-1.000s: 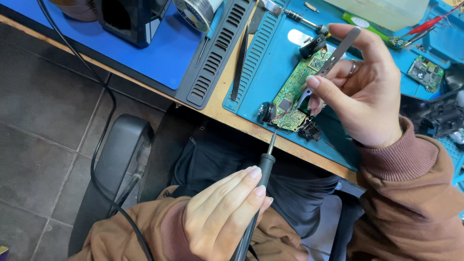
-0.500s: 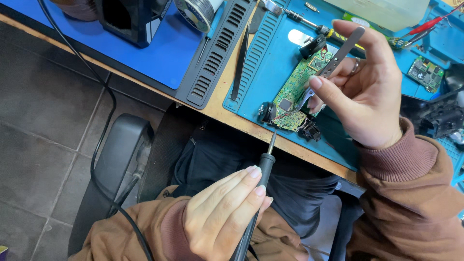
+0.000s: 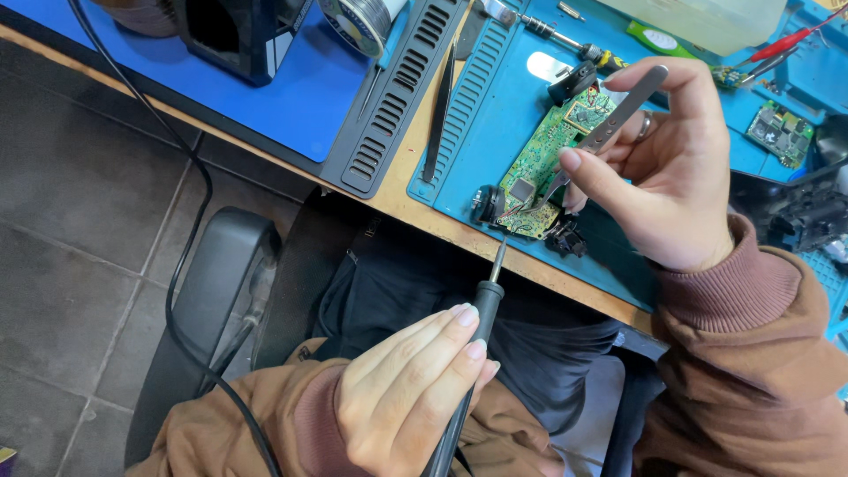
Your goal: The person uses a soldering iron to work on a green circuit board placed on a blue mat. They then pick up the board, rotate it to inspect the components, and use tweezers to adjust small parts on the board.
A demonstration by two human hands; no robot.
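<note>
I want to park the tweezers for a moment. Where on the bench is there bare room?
Bare patches: the left blue mat between the black box and the slotted tray, and the right mat's near strip under the right hand. Around the green circuit board and along the top edge it is crowded with tools.

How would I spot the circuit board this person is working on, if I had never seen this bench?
Start at the blue ribbed work mat along the wooden bench edge. Near its front edge lies a long green circuit board, with the tweezers in the right hand touching it. Unlike the smaller green board farther right, it has black round parts at its near end.
</note>
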